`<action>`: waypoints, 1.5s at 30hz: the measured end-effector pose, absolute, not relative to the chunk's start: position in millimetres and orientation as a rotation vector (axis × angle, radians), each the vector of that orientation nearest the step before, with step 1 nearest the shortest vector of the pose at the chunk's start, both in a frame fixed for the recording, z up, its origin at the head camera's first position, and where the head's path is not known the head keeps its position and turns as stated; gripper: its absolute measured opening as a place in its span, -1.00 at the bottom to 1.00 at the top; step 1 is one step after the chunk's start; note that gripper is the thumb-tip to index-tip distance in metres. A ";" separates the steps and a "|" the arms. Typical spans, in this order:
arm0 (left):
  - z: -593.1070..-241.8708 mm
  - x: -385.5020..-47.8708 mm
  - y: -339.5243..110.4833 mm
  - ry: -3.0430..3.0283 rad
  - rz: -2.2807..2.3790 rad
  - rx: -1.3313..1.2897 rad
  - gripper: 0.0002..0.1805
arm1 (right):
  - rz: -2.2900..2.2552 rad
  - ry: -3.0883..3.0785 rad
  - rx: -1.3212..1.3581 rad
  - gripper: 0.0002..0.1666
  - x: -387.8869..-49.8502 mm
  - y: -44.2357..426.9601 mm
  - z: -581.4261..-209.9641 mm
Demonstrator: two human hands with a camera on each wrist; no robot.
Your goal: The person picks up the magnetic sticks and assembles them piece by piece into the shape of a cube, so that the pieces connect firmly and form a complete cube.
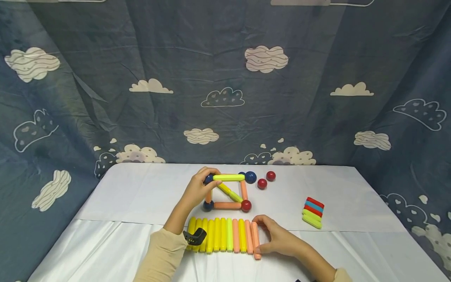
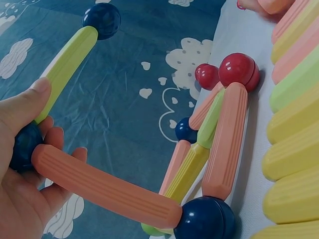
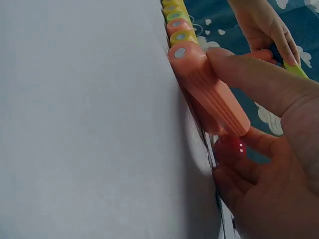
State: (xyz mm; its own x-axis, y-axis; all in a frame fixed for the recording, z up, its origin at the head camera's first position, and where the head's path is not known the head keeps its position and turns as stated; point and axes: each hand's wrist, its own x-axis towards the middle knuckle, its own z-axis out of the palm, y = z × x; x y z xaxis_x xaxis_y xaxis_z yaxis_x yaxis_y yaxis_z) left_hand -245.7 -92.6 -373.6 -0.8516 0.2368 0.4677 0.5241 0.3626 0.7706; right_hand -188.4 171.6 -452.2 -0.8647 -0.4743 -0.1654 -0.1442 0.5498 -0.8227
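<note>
My left hand [image 1: 195,188] grips the raised left corner of a magnetic-stick frame. Its fingers wrap a blue ball [image 2: 26,147], and the thumb lies on a light green stick [image 2: 66,69]. That stick runs out to another blue ball [image 1: 250,177]. An orange stick [image 2: 107,186] slants down from the held ball to a lower blue ball [image 1: 208,205]. A red ball [image 1: 246,205] forms the front right corner. My right hand [image 1: 278,237] pinches an orange magnetic stick [image 3: 212,87] lengthwise between thumb and fingers, at the right end of a row of sticks [image 1: 217,235].
Two loose red balls [image 1: 266,179] lie right of the frame. Further right is a small pile of red, blue and green sticks [image 1: 312,212]. A white cloth [image 1: 356,258] covers the table, and a dark cloud-print curtain [image 1: 225,58] hangs behind.
</note>
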 end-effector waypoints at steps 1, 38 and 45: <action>-377.4 -249.1 -93.1 -2.355 -1.484 -0.673 -0.79 | -1.262 2.391 -0.504 -0.12 -187.9 170.8 -451.4; -400.3 -267.6 -99.8 -2.367 -1.471 -0.683 -0.78 | -1.765 2.769 -0.537 -0.64 -250.8 139.3 -425.7; -401.1 -266.1 -101.8 -2.342 -1.506 -0.703 -0.63 | -1.745 2.764 -0.652 -0.41 -233.6 132.8 -402.5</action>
